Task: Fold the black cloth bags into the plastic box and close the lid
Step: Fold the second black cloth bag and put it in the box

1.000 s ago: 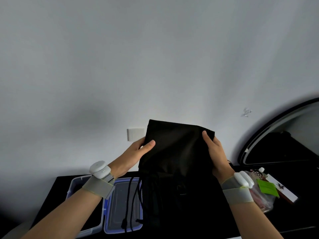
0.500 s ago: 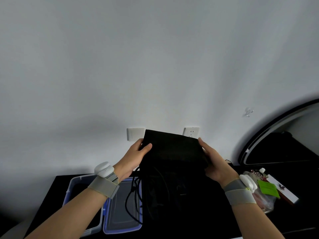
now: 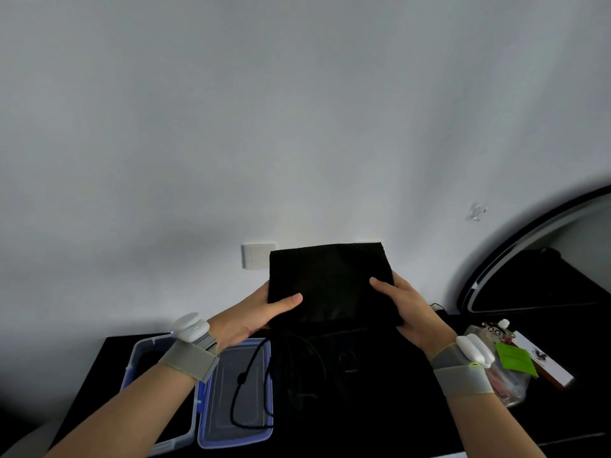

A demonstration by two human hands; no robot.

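A folded black cloth bag (image 3: 330,282) is held up above the black table (image 3: 380,391), in front of the white wall. My left hand (image 3: 254,312) grips its left edge with the thumb on the front. On the right edge, my right hand (image 3: 406,309) holds it the same way. A black drawstring cord (image 3: 246,385) hangs down over the lid. The clear plastic box (image 3: 139,361) stands open at the lower left, with something dark inside. Its blue-rimmed lid (image 3: 231,401) lies flat beside it on the right.
A clear bag with packets and a green tag (image 3: 514,358) lies at the table's right end, next to a white card. A wall switch (image 3: 256,256) is behind the cloth. A dark curved frame (image 3: 529,233) rises at the right.
The cloth has been folded shorter and now forms a compact rectangle. Both hands shifted lower along its side edges, thumbs now on the front face.
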